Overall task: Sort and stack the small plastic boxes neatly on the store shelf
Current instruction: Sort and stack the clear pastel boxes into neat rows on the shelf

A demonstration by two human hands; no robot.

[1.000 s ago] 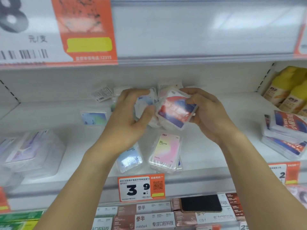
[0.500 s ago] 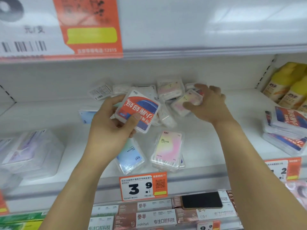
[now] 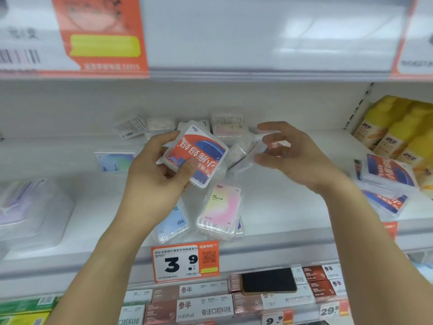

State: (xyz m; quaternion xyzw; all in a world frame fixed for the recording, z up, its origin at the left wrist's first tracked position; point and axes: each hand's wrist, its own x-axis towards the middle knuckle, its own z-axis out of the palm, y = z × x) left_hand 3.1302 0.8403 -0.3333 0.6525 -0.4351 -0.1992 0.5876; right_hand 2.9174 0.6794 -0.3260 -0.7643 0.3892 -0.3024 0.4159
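My left hand (image 3: 150, 174) grips a small plastic box with a red and blue label (image 3: 199, 153), tilted, label facing me, above the white shelf (image 3: 281, 219). My right hand (image 3: 302, 160) is blurred beside it, thumb and curled fingers pinching what looks like a clear plastic box (image 3: 273, 146) with a small red mark. Behind both hands a loose pile of clear boxes (image 3: 227, 125) lies at the back of the shelf. A pink box (image 3: 222, 207) and a pale blue box (image 3: 172, 221) lie near the front edge.
A stack of red and blue boxes (image 3: 389, 174) sits at the right, with yellow bottles (image 3: 398, 127) behind it. A blue-green box (image 3: 114, 161) and larger clear boxes (image 3: 30, 207) are at the left. A price tag (image 3: 185, 261) hangs below; a phone (image 3: 268, 280) lies on the lower shelf.
The red and blue box passed from my right hand to my left. My right hand reached into the back pile, then drew back toward me holding a clear box.
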